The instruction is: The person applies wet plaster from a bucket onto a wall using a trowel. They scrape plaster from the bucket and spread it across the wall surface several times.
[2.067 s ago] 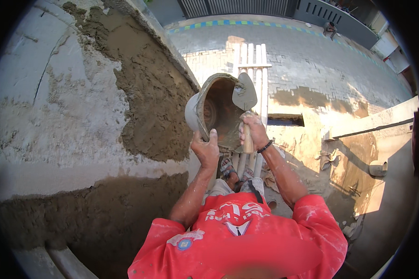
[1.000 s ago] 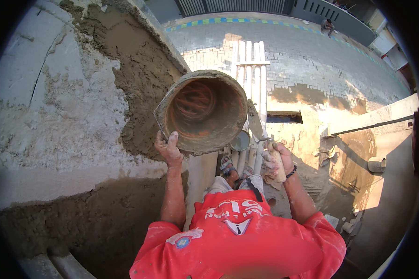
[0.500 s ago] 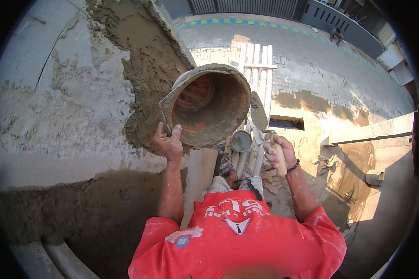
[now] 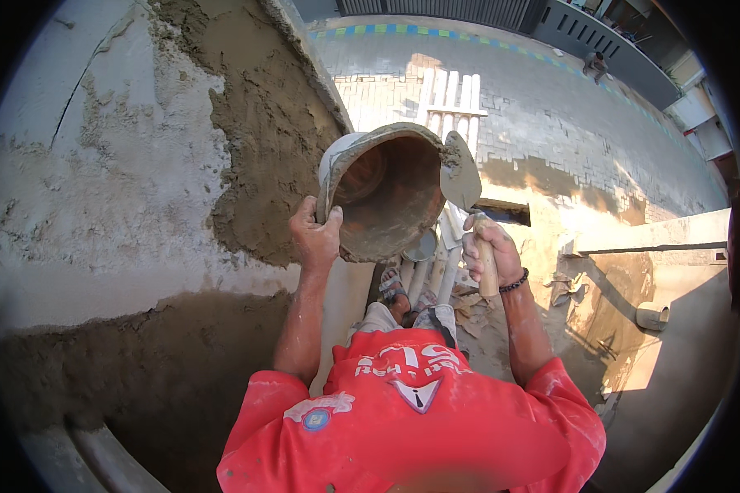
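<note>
My left hand (image 4: 316,233) is closed on the near-left rim of a mortar-caked bucket (image 4: 395,197), thumb on the inside. The bucket is tipped on its side with its mouth toward me, and its orange-brown inside carries only a smeared film. In my right hand (image 4: 501,255) is the wooden handle of a pointed trowel (image 4: 462,177). Its blade stands up against the bucket's right rim, with a lump of mortar at its left edge. Beyond the bucket, wet mortar (image 4: 271,164) is spread over a pale concrete surface.
Pale poles joined by a crosspiece (image 4: 456,110) lie below on the paving. A small round container (image 4: 420,246) is partly hidden under the bucket. To the right are a low wall (image 4: 649,232) and a pipe end (image 4: 653,315). A person (image 4: 595,66) sits far off.
The bucket has shifted to the right and turned, showing more of its pale outer side. The trowel blade has risen and turned flatter to view, now meeting the rim.
</note>
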`<state>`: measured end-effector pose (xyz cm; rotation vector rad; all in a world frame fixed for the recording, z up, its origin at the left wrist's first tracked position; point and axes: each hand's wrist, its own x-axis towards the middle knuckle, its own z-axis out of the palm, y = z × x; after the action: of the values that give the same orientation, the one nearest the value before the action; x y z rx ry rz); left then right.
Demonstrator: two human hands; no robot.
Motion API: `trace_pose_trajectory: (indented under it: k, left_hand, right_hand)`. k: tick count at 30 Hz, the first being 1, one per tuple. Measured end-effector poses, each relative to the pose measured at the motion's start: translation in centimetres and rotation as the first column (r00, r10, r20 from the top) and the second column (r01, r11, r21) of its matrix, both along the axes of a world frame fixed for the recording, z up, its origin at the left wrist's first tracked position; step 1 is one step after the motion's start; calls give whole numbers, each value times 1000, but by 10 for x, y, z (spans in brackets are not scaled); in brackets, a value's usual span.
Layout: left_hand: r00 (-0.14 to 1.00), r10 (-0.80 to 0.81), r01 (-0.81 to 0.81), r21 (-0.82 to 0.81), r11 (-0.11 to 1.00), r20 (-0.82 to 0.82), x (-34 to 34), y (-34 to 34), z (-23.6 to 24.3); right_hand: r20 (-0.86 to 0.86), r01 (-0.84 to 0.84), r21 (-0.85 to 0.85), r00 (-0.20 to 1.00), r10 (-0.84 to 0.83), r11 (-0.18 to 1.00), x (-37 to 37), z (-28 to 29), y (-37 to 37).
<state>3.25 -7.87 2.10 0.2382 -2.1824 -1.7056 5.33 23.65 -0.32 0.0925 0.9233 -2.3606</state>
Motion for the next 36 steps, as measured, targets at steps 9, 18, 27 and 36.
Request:
trace_pose_trajectory:
  k: [9, 18, 27, 36]
  left_hand:
    - [980, -11, 48, -182, 982, 196, -32, -8, 1]
    - [926, -140, 173, -65, 983, 351, -47, 6, 24]
    - [956, 84, -7, -262, 965, 282, -60, 2, -27]
    - [931, 265, -198, -264, 944, 250, -64, 7, -52]
  right_hand:
    - [152, -429, 597, 890, 429, 678, -16, 24, 41]
    - [381, -753, 464, 645, 663, 466, -25, -34, 27]
    - [238, -668, -38, 716, 656, 743, 16, -56, -17]
    - [262, -523, -194, 788, 558, 830, 29, -54, -33]
